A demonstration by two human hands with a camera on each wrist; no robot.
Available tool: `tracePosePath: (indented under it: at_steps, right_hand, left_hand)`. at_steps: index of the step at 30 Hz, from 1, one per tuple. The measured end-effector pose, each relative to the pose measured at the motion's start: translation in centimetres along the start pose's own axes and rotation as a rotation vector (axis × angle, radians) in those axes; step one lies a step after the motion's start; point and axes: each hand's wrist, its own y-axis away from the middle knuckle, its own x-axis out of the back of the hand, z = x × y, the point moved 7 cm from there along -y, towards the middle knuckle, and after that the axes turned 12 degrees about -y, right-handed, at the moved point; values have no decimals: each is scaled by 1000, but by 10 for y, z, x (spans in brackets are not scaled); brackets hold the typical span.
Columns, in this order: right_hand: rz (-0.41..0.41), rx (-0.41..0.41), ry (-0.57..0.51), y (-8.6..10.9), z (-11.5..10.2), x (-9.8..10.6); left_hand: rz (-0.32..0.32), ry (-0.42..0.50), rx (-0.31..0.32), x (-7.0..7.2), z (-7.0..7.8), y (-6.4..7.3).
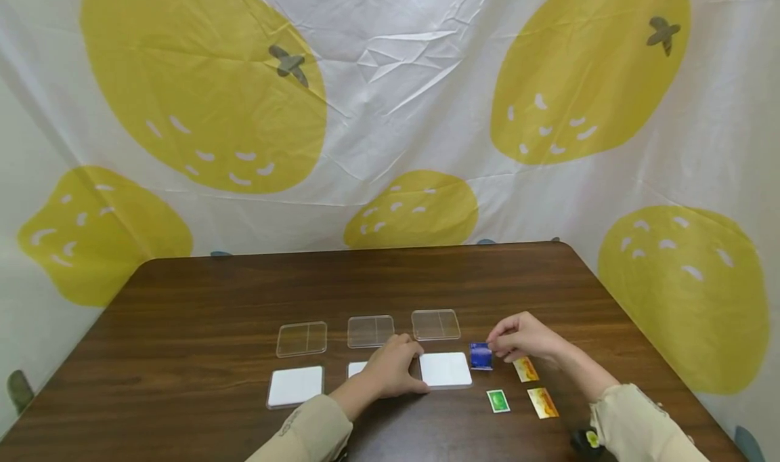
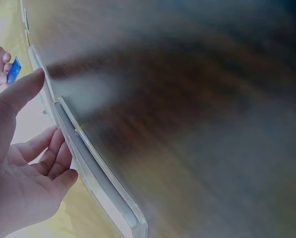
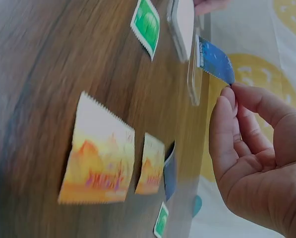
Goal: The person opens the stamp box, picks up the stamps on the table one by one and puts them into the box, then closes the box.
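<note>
My right hand (image 1: pixel 525 334) pinches a blue stamp (image 3: pixel 214 60) by one edge between thumb and fingertips. The stamp is just right of a clear plastic case with a white insert (image 1: pixel 445 369). My left hand (image 1: pixel 393 366) holds that case at its left side, fingertips at the far corner and thumb at the near corner. Under my left wrist lies a second white-filled case (image 1: pixel 355 368), mostly hidden. Below my right hand lie two orange-yellow stamps (image 3: pixel 99 151) and a green stamp (image 1: pixel 498 401).
A third white-filled case (image 1: pixel 295 386) lies at left. Behind the cases, three clear lids (image 1: pixel 301 339) stand in a row. Another dark blue stamp (image 3: pixel 170 171) and a small green stamp (image 3: pixel 161 220) lie past the orange ones. A black object (image 1: pixel 587 442) is near my right sleeve.
</note>
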Motion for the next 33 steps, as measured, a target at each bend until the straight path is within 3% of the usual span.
tracePosePath:
  at_steps: [10,18,22,33]
  right_hand:
    - [-29,-26,-24,-11,5,-22]
    - [-19,2,-4,-17,5,-35]
    - [10,42,58,-19,6,-38]
    - [134,201,358,-17,-8,-48]
  left_hand:
    - [22,-3,-8,-1,-1,0]
    - [34,-13,-13,0,0,0]
    - [31,-9,-13,-1,0,0]
    - [40,-12,-16,0,-1,-1]
